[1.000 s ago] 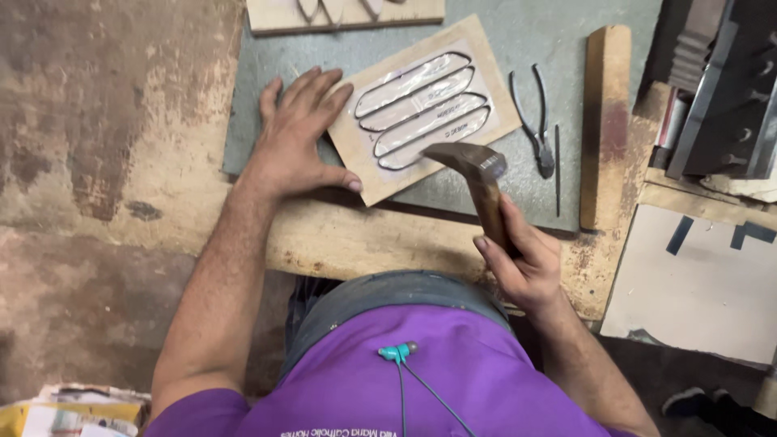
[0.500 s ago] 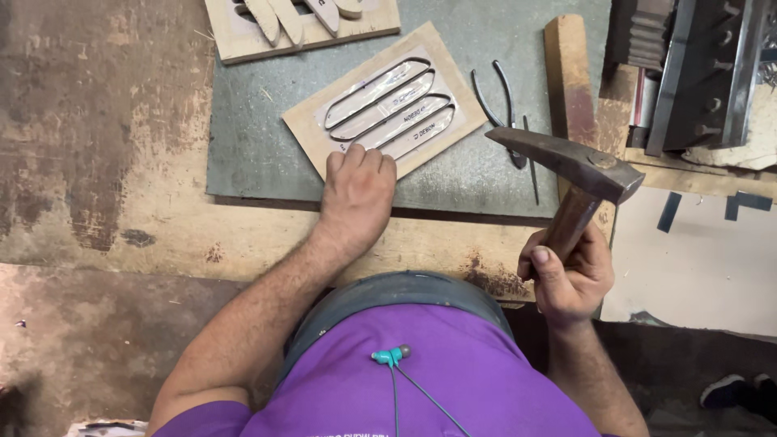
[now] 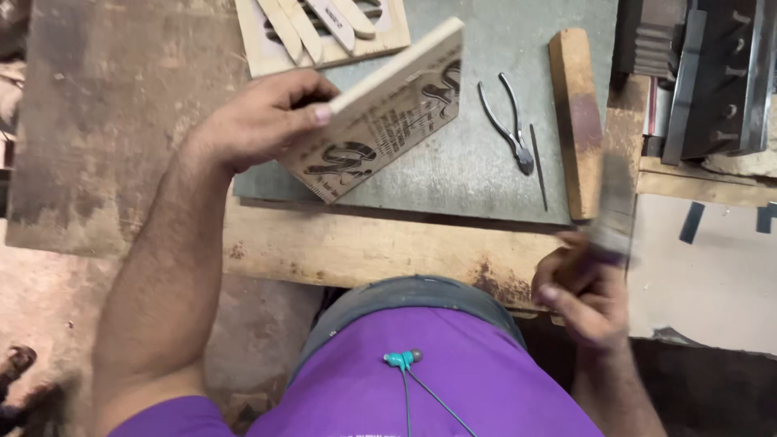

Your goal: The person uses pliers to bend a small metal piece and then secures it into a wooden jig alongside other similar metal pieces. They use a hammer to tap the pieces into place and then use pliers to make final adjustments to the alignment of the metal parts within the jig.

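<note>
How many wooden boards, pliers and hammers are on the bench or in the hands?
Wooden boards with cut-out slots: 2, one tilted up in the left hand at, one lying at the top
Pliers: 1
Hammer, blurred, in the right hand: 1
Total: 4

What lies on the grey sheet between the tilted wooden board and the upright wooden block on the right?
In the head view, black-handled pliers and a thin metal rod lie on the grey sheet between the wooden board, held by the left hand, and the wooden block.
</note>
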